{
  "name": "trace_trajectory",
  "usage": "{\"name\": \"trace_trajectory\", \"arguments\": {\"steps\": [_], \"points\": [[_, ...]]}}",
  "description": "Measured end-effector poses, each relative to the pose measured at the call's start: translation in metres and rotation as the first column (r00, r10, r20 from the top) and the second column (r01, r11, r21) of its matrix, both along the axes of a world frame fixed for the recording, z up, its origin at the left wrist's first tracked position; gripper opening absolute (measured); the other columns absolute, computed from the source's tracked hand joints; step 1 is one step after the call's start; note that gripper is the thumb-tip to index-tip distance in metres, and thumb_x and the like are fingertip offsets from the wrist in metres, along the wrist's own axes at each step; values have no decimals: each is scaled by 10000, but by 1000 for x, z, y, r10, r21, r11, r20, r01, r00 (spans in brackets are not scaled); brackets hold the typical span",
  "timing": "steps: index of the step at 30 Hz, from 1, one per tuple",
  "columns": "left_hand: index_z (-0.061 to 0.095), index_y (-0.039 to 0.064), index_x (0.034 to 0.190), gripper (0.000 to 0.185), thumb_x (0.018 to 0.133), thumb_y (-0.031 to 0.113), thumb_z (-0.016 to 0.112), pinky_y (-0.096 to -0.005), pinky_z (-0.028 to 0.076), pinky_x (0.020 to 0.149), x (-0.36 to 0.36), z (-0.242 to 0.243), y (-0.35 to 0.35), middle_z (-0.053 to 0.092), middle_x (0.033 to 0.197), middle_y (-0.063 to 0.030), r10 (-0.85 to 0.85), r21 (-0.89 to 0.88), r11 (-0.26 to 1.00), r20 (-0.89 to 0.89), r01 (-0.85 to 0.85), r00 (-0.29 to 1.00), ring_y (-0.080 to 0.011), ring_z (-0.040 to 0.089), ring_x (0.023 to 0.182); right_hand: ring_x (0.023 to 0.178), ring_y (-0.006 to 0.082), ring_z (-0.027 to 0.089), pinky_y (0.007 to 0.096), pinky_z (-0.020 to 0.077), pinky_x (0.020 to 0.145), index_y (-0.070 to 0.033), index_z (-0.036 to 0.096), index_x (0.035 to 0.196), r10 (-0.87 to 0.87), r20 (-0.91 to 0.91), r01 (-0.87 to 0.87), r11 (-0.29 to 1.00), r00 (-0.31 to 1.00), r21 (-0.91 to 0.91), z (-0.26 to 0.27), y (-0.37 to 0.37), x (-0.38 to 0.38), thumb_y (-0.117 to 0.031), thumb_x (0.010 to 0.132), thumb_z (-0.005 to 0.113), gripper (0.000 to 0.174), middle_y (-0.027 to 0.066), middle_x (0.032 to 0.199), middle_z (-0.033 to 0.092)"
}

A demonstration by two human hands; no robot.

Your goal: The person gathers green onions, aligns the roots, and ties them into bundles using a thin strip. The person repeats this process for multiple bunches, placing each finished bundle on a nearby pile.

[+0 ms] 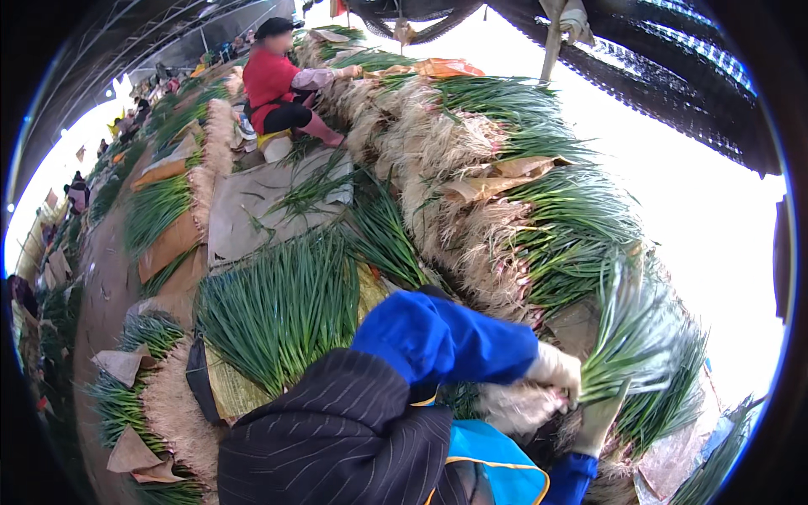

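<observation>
My left hand (558,372), in a pale glove and blue sleeve, grips a bunch of green onions (622,341) just above its roots. The roots point left and the blurred leaves fan up and right. My right hand (596,420), also gloved, is close below the leaves, its fingers partly hidden by them; its grip is unclear. Beside both hands runs a long pile of green onions (568,259) with pale roots facing inward. A large spread of green onions (284,303) lies at the left on a yellowish woven sack (237,385). A bright blue apron (492,454) covers my lap.
Ahead, a seated co-worker (271,88) in red reaches to the pile. A grey sheet (240,214) with loose leaves lies between us. More root-edged rows (170,391) and brown paper pieces (167,246) are at left, beside a dirt path (107,303). A post (553,44) stands beyond the pile.
</observation>
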State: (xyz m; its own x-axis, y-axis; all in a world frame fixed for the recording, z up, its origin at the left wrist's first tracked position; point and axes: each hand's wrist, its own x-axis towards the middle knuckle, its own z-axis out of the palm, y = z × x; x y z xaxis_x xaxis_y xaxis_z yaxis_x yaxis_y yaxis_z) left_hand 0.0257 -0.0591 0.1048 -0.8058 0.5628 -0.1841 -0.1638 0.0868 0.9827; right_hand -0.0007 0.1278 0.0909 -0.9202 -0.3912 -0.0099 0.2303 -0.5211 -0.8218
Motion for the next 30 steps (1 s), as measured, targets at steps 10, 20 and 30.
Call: {"name": "trace_trajectory", "arguments": {"steps": [10, 20, 30], "points": [[599, -24, 1022, 310, 780, 156, 674, -239, 484, 556, 159, 166, -291, 650, 805, -77, 261, -439, 863, -35, -250, 965, -112, 599, 629, 1042, 227, 519, 337, 403, 929, 8, 480, 1197, 56, -796, 539, 707, 603, 458, 63, -108, -195, -159, 895, 525, 348, 141, 1115, 561], [562, -47, 1086, 315, 860, 172, 577, -270, 546, 597, 474, 170, -353, 651, 799, -114, 987, -125, 158, 48, -980, 153, -163, 643, 678, 1100, 242, 493, 318, 387, 941, 67, 362, 1291, 508, -671, 374, 569, 540, 732, 47, -79, -255, -154, 867, 532, 508, 160, 1205, 517], [574, -12, 1137, 365, 821, 162, 627, -340, 560, 694, 529, -60, -330, 650, 955, -130, 898, 255, -368, 348, -894, -271, -202, 643, 810, 1010, 167, 519, 286, 427, 901, 18, 427, 1279, 378, -370, 230, 366, 849, 902, 4, -27, -206, -75, 931, 426, 361, 123, 1205, 500]]}}
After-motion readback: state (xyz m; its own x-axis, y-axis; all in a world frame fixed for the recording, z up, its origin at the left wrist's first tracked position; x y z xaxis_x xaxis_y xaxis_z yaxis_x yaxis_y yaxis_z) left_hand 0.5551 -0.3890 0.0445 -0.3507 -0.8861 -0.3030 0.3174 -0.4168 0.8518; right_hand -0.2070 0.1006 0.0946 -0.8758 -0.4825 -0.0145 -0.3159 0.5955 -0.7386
